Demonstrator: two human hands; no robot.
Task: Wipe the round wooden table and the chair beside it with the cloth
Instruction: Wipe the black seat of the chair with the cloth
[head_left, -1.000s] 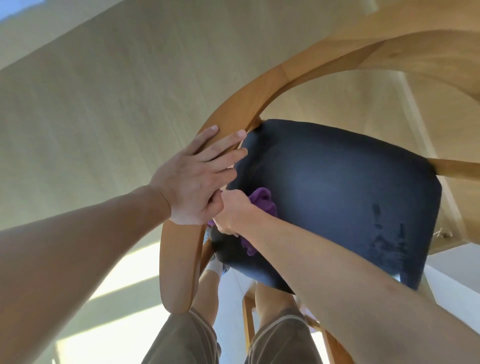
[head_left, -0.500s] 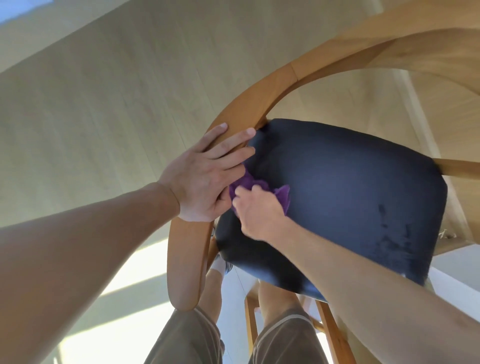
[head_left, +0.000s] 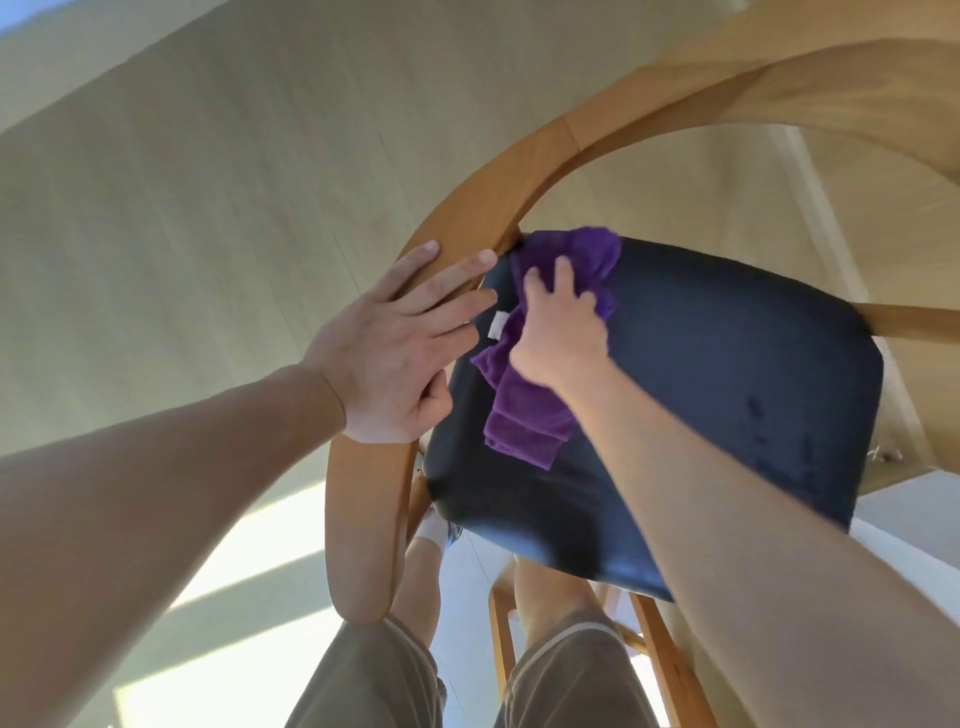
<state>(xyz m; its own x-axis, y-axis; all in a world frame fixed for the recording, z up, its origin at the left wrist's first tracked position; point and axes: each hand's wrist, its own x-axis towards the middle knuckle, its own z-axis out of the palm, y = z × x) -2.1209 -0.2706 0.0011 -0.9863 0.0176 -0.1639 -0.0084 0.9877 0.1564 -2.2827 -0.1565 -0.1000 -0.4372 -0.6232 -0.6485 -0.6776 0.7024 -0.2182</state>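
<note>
The chair has a dark navy padded seat (head_left: 727, 374) and a curved wooden rail (head_left: 363, 525) that sweeps from the near left up and over to the top right. My left hand (head_left: 389, 358) rests flat on that rail, fingers straight and pointing toward the seat's far left corner. My right hand (head_left: 561, 327) grips a bunched purple cloth (head_left: 524, 421) and presses it onto the seat at that corner, close beside my left fingers. A white label shows on the cloth. The loose end trails toward me over the seat. I cannot clearly make out the round table.
Dark damp marks (head_left: 763, 421) show on the right part of the seat. A pale wooden floor (head_left: 182, 208) spreads to the left, with sunlit patches at the lower left. My legs in grey shorts (head_left: 566, 675) stand between the chair's wooden legs (head_left: 670, 670).
My right hand has slid the cloth from the seat's near left edge to the far left corner, and more of the cloth now lies spread out. My left hand stays on the rail.
</note>
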